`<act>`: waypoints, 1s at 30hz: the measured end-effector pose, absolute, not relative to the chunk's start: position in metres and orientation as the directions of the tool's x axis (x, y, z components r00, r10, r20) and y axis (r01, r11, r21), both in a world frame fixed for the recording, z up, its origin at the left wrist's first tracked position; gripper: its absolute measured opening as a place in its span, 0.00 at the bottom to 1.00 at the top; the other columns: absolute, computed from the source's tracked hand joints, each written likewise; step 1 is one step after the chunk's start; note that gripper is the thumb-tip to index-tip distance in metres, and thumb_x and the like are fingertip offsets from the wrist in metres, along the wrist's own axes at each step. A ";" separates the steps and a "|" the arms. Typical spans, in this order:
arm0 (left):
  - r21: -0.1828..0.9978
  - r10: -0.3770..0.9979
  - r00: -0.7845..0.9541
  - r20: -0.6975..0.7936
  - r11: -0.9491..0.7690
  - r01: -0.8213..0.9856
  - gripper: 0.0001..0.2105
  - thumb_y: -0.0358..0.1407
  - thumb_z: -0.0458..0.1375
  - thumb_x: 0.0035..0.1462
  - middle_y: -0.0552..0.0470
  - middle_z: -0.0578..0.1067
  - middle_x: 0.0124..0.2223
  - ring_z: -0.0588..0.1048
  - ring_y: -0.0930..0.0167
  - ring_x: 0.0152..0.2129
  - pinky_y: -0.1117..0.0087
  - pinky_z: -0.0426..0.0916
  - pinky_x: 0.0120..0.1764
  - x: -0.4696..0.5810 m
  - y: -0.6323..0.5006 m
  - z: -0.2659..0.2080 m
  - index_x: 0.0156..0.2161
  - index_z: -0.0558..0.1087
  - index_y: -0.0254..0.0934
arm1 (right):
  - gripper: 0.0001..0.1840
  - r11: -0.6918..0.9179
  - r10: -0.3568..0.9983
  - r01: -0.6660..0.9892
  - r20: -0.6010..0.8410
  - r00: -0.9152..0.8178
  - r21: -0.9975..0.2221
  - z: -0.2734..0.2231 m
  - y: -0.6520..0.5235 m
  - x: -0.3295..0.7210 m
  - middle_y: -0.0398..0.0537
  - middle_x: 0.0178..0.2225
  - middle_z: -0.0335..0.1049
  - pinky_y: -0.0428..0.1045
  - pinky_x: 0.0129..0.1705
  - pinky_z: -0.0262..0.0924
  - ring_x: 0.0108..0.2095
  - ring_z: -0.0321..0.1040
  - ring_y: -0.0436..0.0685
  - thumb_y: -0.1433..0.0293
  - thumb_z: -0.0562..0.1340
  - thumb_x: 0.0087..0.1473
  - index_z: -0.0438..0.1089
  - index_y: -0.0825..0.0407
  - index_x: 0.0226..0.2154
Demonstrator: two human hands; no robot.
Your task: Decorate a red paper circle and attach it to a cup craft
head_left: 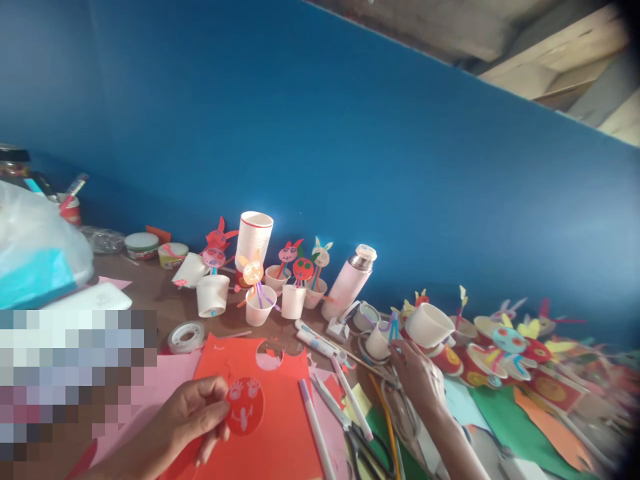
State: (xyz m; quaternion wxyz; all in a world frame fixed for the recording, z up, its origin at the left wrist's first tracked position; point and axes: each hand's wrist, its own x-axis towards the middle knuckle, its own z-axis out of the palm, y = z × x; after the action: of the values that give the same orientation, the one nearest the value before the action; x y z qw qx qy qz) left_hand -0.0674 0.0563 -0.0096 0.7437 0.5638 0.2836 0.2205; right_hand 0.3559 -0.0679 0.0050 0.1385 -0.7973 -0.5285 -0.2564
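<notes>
My left hand (200, 413) pinches the left edge of a red paper disc (245, 405) with a face drawn on it in a pale colour. The disc is held over a sheet of red paper (285, 440) that has round holes cut along its far edge. Farther off to the right, my right hand (419, 377) has its fingertips closed at the right side of a white paper cup (379, 341). Blue and purple strips (394, 325) stick up from that cup beside the fingers. My palm hides part of the grip.
Black-handled scissors (357, 430), markers (317, 430) and a tape roll (186, 337) lie around the red sheet. Several cups with paper figures (261, 303), a stack of cups (256, 237) and a thermos (350, 283) stand along the blue wall. More cups and coloured paper crowd the right.
</notes>
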 end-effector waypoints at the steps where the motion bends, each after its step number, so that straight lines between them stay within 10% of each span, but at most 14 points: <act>1: 0.960 0.660 0.730 -0.175 0.281 -0.024 0.26 0.58 0.65 0.52 0.54 0.76 0.25 0.67 0.79 0.15 0.77 0.60 0.23 -0.067 0.056 -0.007 0.29 0.66 0.35 | 0.18 -0.399 0.772 0.915 0.559 0.302 0.057 0.007 -0.069 0.357 0.50 0.36 0.81 0.49 0.27 0.61 0.29 0.78 0.61 0.65 0.52 0.65 0.78 0.51 0.38; 10: 0.976 0.773 0.627 -0.095 0.195 -0.093 0.22 0.54 0.67 0.52 0.53 0.77 0.26 0.70 0.78 0.18 0.75 0.61 0.27 -0.073 0.074 0.009 0.30 0.72 0.34 | 0.23 -0.264 0.732 0.961 0.666 0.142 0.086 0.044 -0.086 0.314 0.48 0.37 0.80 0.50 0.35 0.61 0.34 0.76 0.59 0.59 0.49 0.70 0.76 0.50 0.38; 19: 0.997 0.915 0.403 0.031 0.000 -0.078 0.19 0.55 0.67 0.50 0.57 0.72 0.24 0.67 0.75 0.22 0.75 0.62 0.31 -0.075 0.076 0.036 0.30 0.76 0.41 | 0.09 0.312 0.637 0.943 0.710 -0.299 0.116 0.054 -0.082 0.183 0.46 0.32 0.78 0.49 0.36 0.58 0.29 0.73 0.54 0.77 0.57 0.64 0.72 0.51 0.38; 30: 0.990 0.851 0.506 0.140 -0.111 -0.086 0.10 0.46 0.64 0.54 0.53 0.76 0.48 0.73 0.61 0.48 0.67 0.62 0.54 -0.061 0.068 0.060 0.30 0.75 0.42 | 0.22 0.308 0.435 0.951 0.885 -0.167 0.028 -0.002 -0.040 0.099 0.40 0.17 0.64 0.53 0.28 0.39 0.17 0.52 0.53 0.78 0.50 0.66 0.62 0.49 0.22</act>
State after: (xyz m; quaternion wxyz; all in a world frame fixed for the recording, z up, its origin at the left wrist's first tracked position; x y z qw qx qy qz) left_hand -0.0612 0.0678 0.0596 0.5942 0.6326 0.3022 0.3944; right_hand 0.0989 -0.0398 -0.0019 0.4109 -0.4976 -0.6964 -0.3140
